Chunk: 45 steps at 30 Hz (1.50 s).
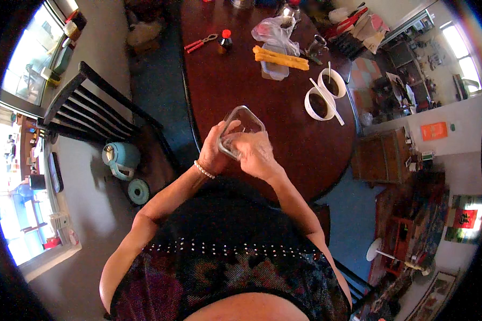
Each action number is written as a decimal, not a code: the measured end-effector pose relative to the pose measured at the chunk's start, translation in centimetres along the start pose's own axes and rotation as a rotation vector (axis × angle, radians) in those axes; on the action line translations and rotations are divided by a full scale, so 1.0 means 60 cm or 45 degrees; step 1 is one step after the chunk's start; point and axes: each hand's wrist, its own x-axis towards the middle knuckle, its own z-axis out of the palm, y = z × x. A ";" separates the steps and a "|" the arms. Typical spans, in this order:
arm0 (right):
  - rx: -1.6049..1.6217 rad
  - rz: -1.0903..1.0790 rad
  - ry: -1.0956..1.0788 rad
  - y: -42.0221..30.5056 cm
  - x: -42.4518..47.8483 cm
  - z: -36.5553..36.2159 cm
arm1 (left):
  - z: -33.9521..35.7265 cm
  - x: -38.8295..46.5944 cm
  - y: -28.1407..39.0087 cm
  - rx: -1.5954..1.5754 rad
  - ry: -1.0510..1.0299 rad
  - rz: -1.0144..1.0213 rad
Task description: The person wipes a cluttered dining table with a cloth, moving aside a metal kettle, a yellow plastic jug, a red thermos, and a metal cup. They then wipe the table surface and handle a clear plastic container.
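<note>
My left hand [214, 146], with a beaded bracelet at its wrist, holds a clear rectangular container [245, 114] from its left side, above the near part of the dark red round table [241, 90]. My right hand [252, 150] is at the container's near right side, its fingers reaching into the opening; the fingertips are blurred, and whether they hold anything is hidden. Farther back, fried dough sticks [281, 58] lie across a translucent plastic box [275, 72]. To the right stand two white bowls of dark liquid, the nearer bowl [318, 105] with white chopsticks [327, 100] across it.
A small red-capped bottle [225, 40] and a red-handled tool [201, 43] are at the table's back left. A crumpled plastic bag [274, 31] and a glass cup [316, 45] stand behind the dough sticks. A black chair [92, 104] with a light-blue kettle [122, 158] is at the left.
</note>
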 end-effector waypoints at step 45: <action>1.920 0.600 0.379 0.068 -0.022 0.024 | 0.019 0.004 0.046 0.575 0.281 0.178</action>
